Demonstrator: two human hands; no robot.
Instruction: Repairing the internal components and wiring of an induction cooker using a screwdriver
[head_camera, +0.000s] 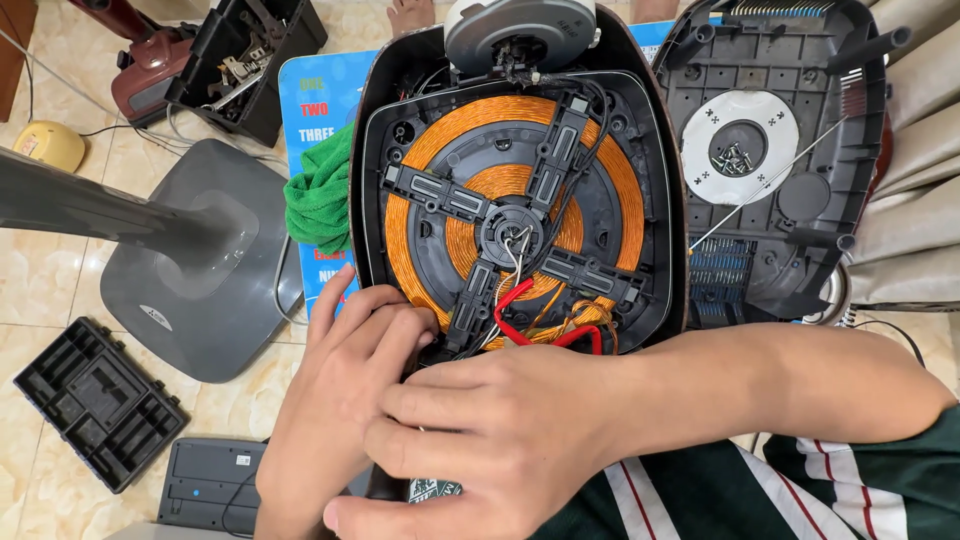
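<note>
An opened induction cooker (372, 180) lies in front of me, its orange copper coil (610, 175) and black cross frame exposed. Red wires (520, 322) run out at its near edge. My left hand (335, 410) and my right hand (500, 440) are pressed together over the cooker's near edge, fingers curled on something dark that they mostly hide. My right forearm crosses in from the right.
The cooker's removed bottom cover (770, 150) lies at the right, with screws (733, 158) on a white disc. A green cloth (322, 195) lies left of the cooker, a grey fan base (200, 260) further left. A black tray (95, 400) and a tool box (245, 60) sit on the floor.
</note>
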